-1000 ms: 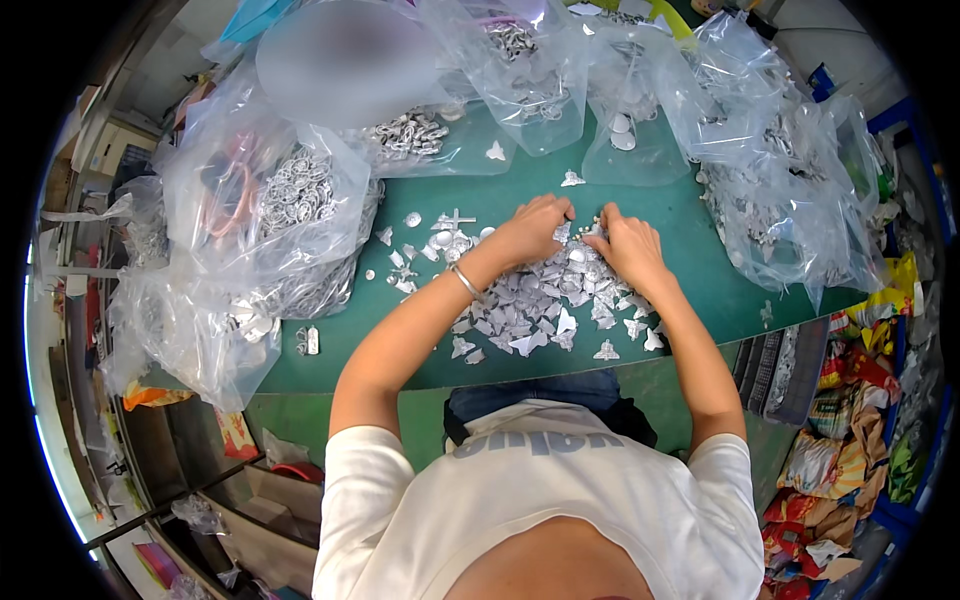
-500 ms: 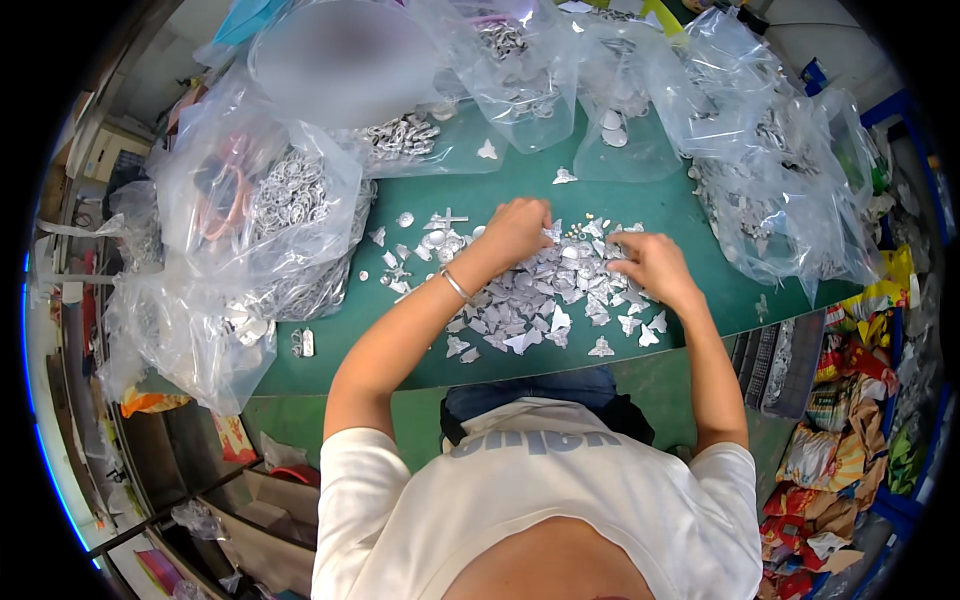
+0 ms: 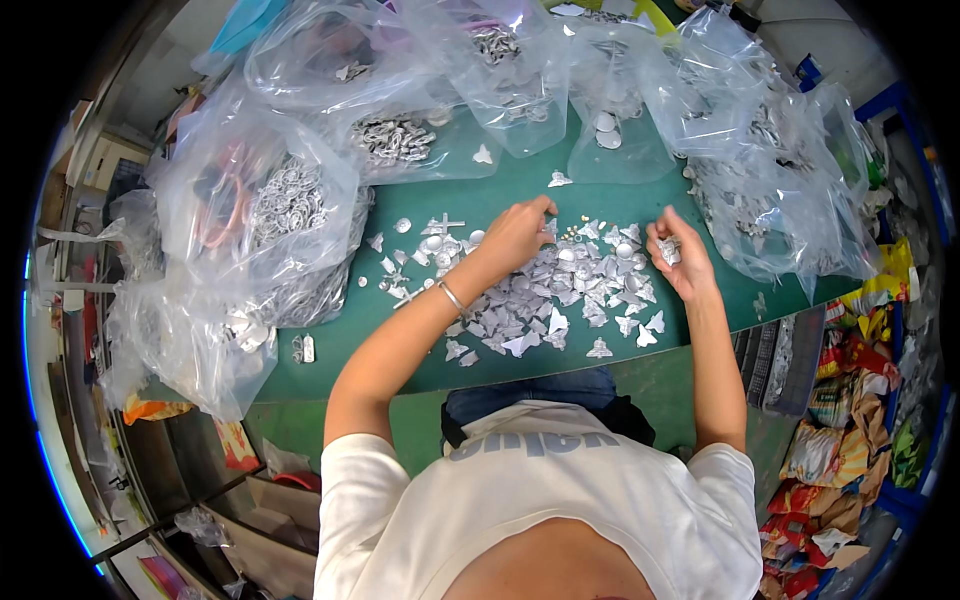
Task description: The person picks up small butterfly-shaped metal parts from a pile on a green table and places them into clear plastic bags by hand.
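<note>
Sorting in full swing, by the look of it: left hand (image 3: 515,237) down on the far edge of the heap of small silvery pieces (image 3: 560,290) spread over the green bench (image 3: 340,340), fingers curled together as if pinching one piece, though too small to tell for sure. Right hand (image 3: 678,258) lifted just off the heap's right side, fingers closed around a small cluster of the same pieces. Clear plastic bags (image 3: 280,210) of like parts ringed round the back and left. Next move, most likely: a clean pick from the pile without scattering neighbours, then a drop with the matching lot.
</note>
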Motion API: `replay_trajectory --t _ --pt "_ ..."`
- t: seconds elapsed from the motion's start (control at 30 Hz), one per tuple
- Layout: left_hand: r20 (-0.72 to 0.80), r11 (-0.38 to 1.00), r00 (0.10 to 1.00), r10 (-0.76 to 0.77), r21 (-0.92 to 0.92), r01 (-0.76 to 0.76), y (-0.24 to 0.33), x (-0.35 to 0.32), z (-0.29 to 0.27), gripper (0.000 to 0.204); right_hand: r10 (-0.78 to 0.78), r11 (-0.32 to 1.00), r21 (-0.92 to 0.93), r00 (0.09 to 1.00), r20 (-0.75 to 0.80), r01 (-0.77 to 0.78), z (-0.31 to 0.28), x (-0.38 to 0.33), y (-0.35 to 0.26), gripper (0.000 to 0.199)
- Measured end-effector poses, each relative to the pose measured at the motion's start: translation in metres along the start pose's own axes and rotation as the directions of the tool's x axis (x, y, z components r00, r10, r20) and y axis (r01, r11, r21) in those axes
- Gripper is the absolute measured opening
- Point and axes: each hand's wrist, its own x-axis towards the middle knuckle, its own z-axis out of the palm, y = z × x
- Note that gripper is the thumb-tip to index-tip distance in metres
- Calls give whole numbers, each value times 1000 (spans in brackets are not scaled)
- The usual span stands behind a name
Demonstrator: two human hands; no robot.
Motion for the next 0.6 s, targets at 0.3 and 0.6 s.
replay_trajectory --t 0.3,0.6 --pt "-42 983 989 141 124 -135 -16 6 8 32 -395 139 -939 887 238 314 -4 11 18 32" --pt "-12 986 987 162 35 -162 -15 12 9 31 -399 -35 -939 856 328 343 -2 10 23 21"
